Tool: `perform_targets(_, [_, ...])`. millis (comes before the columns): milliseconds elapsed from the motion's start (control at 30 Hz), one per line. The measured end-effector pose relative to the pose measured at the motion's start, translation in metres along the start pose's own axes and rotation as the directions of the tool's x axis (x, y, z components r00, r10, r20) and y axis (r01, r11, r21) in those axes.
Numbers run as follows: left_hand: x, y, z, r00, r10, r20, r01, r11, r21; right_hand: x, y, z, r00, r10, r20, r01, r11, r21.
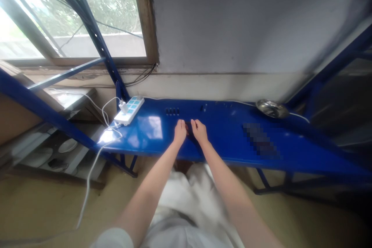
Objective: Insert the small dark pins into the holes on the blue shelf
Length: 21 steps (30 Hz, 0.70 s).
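Note:
Over the front middle of the blue table (226,139), my left hand (180,131) and my right hand (199,131) are close together with curled fingers. Between them is a small dark object (188,126), pinched by both hands; its kind is too small and dark to make out. Just beyond my hands, several small dark pieces (173,111) stand or lie in a short row. Farther right are a small dark piece (201,107) and a pale, clear-looking one (205,107).
A white power strip (130,111) with a plugged-in charger and trailing white cables sits at the table's left end. A shiny metal dish (272,108) rests at the back right, and a blurred-out dark item (260,139) lies before it. Blue metal posts (95,33) flank the table.

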<state>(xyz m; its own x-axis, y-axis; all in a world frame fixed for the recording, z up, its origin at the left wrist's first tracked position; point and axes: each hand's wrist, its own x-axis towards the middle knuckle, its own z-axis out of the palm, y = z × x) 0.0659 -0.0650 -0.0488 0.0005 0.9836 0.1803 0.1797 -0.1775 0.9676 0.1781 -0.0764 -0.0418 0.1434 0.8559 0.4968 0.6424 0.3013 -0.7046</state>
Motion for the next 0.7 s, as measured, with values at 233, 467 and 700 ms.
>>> perform_targets(233, [-0.002, 0.004, -0.001, 0.998, -0.035, -0.046, 0.034, 0.999, -0.022, 0.000, 0.000, 0.001, 1.000, 0.009, 0.019, -0.010, 0.999, 0.051])
perform_targets(467, [-0.003, 0.008, -0.002, 0.994, -0.100, -0.031, 0.097, 0.991, -0.093, 0.000, 0.000, 0.000, 0.997, 0.061, 0.047, -0.066, 0.990, 0.122])
perform_targets(700, [-0.003, 0.010, -0.003, 0.995, -0.087, -0.049, 0.080, 0.988, -0.133, 0.000, 0.003, 0.001, 0.997, 0.051, 0.059, -0.059, 0.986, 0.154])
